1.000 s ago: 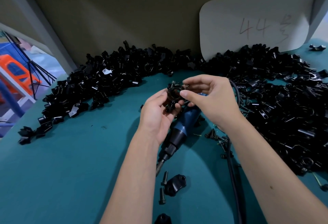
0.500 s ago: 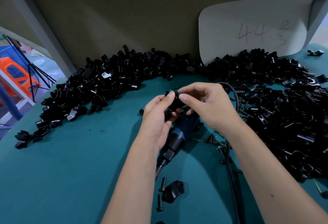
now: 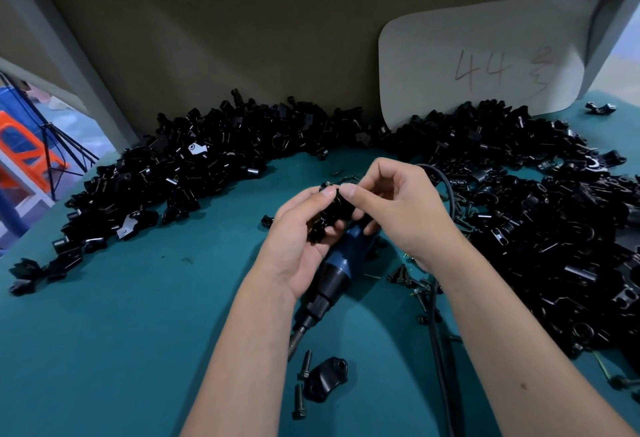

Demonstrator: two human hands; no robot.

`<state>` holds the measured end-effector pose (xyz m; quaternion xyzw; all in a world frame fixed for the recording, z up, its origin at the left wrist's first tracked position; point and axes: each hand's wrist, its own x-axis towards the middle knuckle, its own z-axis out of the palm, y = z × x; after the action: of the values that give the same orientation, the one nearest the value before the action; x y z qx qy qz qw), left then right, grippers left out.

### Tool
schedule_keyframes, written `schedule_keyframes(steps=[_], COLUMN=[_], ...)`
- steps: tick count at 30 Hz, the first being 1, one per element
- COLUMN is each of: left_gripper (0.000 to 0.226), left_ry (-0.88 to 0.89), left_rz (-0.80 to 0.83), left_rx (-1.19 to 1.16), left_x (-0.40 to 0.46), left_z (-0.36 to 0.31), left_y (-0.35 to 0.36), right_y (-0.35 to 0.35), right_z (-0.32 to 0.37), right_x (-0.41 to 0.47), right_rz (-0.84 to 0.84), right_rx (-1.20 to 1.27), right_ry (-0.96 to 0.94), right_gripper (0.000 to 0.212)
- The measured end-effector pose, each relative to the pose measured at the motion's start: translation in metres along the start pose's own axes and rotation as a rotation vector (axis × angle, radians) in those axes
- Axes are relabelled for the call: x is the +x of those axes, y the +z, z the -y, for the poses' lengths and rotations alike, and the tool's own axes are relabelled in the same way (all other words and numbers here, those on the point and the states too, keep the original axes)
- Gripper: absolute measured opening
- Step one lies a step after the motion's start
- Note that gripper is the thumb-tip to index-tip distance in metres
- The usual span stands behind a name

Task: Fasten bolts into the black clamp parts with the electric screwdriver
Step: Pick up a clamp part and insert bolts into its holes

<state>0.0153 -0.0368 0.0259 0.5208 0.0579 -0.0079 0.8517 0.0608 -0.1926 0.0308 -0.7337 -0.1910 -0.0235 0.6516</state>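
Both hands meet over the middle of the teal table [image 3: 104, 350]. My left hand [image 3: 294, 239] grips a black clamp part [image 3: 332, 209] from below. My right hand [image 3: 398, 208] pinches the top of that same part with thumb and forefinger. Whether a bolt sits under the fingertips is hidden. The blue electric screwdriver [image 3: 341, 263] lies on the table beneath my hands, its bit pointing toward me, its black cable [image 3: 438, 350] running down the right. A loose clamp half [image 3: 327, 379] and two bolts [image 3: 303, 381] lie near the bit.
A large heap of black clamp parts [image 3: 207, 166] curves along the back wall and fills the right side [image 3: 554, 228]. Loose bolts [image 3: 412, 284] lie by my right wrist. A white card marked "44" [image 3: 485, 58] leans on the wall. The table's left edge drops off.
Both hands have dropped slightly toward the table with the clamp part. My right fingers have shifted on its top, and the bolt tip seen earlier is now covered.
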Motion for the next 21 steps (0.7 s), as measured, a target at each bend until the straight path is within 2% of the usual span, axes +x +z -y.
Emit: schedule_keyframes(steps=[4, 6, 9, 12, 16, 18, 21], left_gripper=[0.010, 0.013, 0.011, 0.014, 0.016, 0.016, 0.013], left_ry=[0.004, 0.006, 0.018, 0.044, 0.040, 0.025, 0.024], left_rz=[-0.008, -0.005, 0.019, 0.077, 0.089, 0.071, 0.080], left_rx=[-0.069, -0.095, -0.100, -0.065, -0.115, -0.136, -0.128], left_x=[0.000, 0.000, -0.001, -0.004, -0.004, -0.003, -0.003], left_z=[-0.003, -0.003, -0.003, -0.004, -0.005, -0.005, -0.004], left_y=[0.000, -0.001, -0.001, 0.003, 0.002, 0.000, 0.002], right_y=[-0.004, -0.002, 0.006, 0.012, 0.011, 0.011, 0.015], right_z=[0.003, 0.005, 0.007, 0.006, 0.008, 0.009, 0.009], right_x=[0.000, -0.001, -0.001, -0.001, -0.003, -0.004, -0.003], right_rz=[0.085, 0.098, 0.017, -0.064, 0.027, 0.034, -0.041], right_rx=[0.070, 0.055, 0.066, 0.077, 0.223, 0.243, 0.181], right_ry=[-0.001, -0.031, -0.028, -0.026, 0.003, 0.020, 0.025], right_gripper=[0.009, 0.016, 0.010, 0.027, 0.012, 0.013, 0.021])
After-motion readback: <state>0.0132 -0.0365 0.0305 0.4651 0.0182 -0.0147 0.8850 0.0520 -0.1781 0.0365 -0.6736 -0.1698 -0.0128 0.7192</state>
